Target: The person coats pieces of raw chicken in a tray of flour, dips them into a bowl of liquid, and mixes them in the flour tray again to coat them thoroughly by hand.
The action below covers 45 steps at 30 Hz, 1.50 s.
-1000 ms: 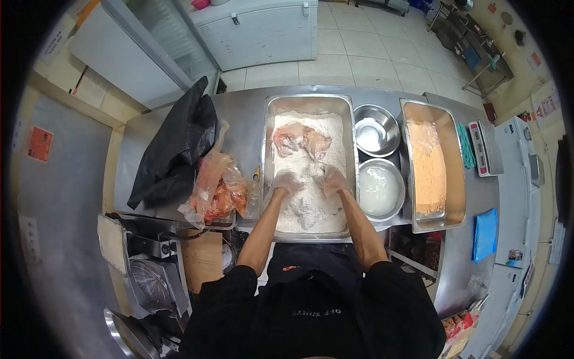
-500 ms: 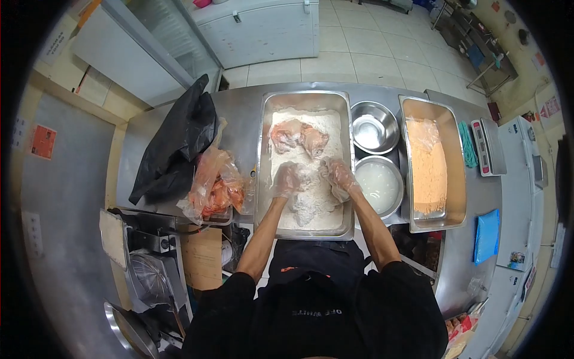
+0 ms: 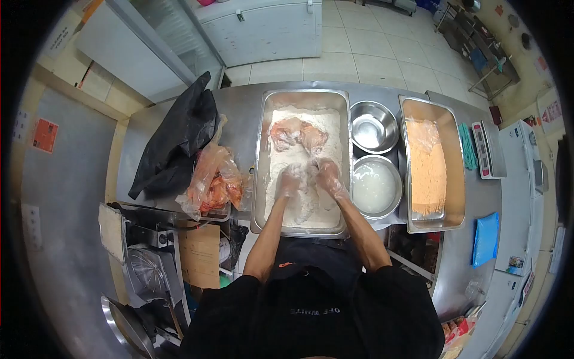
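Observation:
A deep steel pan point(image 3: 259, 137) holds white flour point(image 3: 332, 122). Raw, pinkish meat pieces, apparently chicken point(image 3: 287, 130), lie at its far end, partly dusted. Near the middle of the pan, a flour-coated lump point(image 3: 309, 194) lies between my hands; its kind is hidden under the flour. My left hand point(image 3: 291, 182), in a clear plastic glove, has its fingers curled at the lump's left side. On the opposite side, my gloved right hand point(image 3: 328, 176) is closed against it. Flour covers both sets of fingertips.
Right of the pan stand an empty steel bowl point(image 3: 388, 122) and a bowl of whitish liquid point(image 3: 376, 186). Beyond them are a pan of orange powder point(image 3: 429, 173) and a scale point(image 3: 491, 149). To the left lie bagged raw meat point(image 3: 216, 188) and a black plastic bag point(image 3: 176, 143).
My right hand has shifted left and turned inward, closer to my left hand. My left hand stays nearly in place. The floury lump between them has changed shape.

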{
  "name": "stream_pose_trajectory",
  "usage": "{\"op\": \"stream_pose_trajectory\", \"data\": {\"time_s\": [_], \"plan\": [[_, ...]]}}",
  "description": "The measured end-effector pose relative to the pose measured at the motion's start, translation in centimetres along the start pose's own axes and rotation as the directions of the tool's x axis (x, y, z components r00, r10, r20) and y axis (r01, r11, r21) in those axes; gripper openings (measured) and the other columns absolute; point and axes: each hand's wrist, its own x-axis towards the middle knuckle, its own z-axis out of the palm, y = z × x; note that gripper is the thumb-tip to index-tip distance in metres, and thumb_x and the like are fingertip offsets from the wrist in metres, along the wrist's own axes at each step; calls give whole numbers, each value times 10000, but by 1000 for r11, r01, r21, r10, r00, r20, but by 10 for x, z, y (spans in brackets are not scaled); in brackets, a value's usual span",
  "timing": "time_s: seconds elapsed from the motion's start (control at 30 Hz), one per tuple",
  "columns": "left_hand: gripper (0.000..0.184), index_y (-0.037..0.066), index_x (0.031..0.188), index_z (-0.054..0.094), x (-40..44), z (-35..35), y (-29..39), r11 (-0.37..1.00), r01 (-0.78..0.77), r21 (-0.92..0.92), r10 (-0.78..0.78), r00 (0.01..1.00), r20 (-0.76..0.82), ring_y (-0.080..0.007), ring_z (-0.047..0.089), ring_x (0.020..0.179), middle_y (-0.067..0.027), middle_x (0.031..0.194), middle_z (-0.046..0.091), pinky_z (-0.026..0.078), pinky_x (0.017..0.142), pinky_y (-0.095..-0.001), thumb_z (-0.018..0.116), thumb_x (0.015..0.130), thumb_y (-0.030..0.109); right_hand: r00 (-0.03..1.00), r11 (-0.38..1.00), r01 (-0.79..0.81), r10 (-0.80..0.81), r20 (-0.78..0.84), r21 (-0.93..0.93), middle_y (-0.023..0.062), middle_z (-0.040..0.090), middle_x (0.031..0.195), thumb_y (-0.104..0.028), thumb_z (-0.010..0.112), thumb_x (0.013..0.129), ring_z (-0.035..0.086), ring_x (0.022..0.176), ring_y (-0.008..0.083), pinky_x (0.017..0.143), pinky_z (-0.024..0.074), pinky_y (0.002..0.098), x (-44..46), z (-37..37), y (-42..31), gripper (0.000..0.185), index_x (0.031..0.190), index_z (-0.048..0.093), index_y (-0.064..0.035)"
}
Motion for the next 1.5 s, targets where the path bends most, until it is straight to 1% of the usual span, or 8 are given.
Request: {"op": "stream_pose_trajectory", "data": {"time_s": [0.17, 0.53, 0.67, 0.77, 0.93, 1.1, 1.4, 1.5], "plan": [[433, -20, 1055, 529, 19, 46, -68, 714, -298, 633, 250, 954, 167, -341, 583, 840, -205, 914, 599, 462, 753, -388, 599, 722, 248, 999, 999, -32, 33, -39, 31, 172, 594, 720, -175, 590, 746, 584, 676, 342, 596, 455, 415, -14, -5, 7, 136, 739, 596, -40], [95, 18, 752, 555, 31, 6, -23, 878, -317, 360, 326, 945, 36, -320, 584, 762, -163, 771, 596, 466, 692, -381, 577, 684, 80, 927, 947, 101, -201, -315, -306, 207, 565, 750, -220, 599, 728, 558, 732, 348, 661, 426, 428, -24, -12, 56, 227, 831, 593, -18], [117, 13, 758, 556, 23, -14, 44, 923, -345, 171, 381, 884, -272, -323, 573, 744, -163, 739, 579, 464, 692, -365, 588, 650, 45, 908, 348, 136, -419, -24, -928, 176, 567, 835, -186, 534, 779, 546, 766, 327, 704, 428, 400, -14, 52, 94, 232, 942, 576, -27], [139, 9, 780, 575, 39, 6, 29, 856, -370, 361, 457, 868, -194, -323, 581, 740, -158, 748, 586, 466, 678, -382, 584, 643, 33, 937, 972, 181, -216, -273, -147, 167, 571, 810, -166, 523, 779, 547, 736, 318, 646, 446, 377, -6, 5, 16, 194, 899, 583, -25], [132, -11, 771, 591, 11, -30, 84, 664, -406, 628, 629, 757, -175, -280, 598, 712, -152, 692, 593, 470, 675, -345, 561, 644, 10, 985, 970, 98, -127, -118, -223, 167, 569, 710, -148, 553, 746, 553, 660, 329, 587, 451, 399, 4, 3, -11, 136, 802, 588, -29], [165, -1, 804, 600, 11, -66, 79, 949, -306, 69, 311, 948, -73, -281, 582, 701, -153, 696, 578, 468, 670, -351, 582, 650, 55, 970, 996, 81, -74, -231, 21, 194, 549, 684, -111, 581, 745, 549, 649, 358, 580, 419, 435, 0, -35, -47, 97, 787, 560, -26], [234, 3, 936, 565, -15, -33, 120, 503, -392, 770, 732, 667, -138, -240, 581, 792, -142, 818, 599, 455, 712, -367, 595, 721, 88, 915, 977, 181, -210, -344, -117, 169, 569, 652, -138, 631, 725, 570, 610, 312, 541, 427, 387, -15, -8, -30, 145, 750, 575, -7], [199, 27, 924, 562, -6, -52, 152, 832, -516, 202, 504, 856, 111, -245, 575, 785, -120, 802, 596, 455, 712, -369, 591, 737, 91, 886, 986, 2, -80, -457, -168, 147, 560, 615, -158, 629, 744, 558, 552, 257, 534, 430, 354, -14, -53, -22, 162, 758, 579, -5]]}}
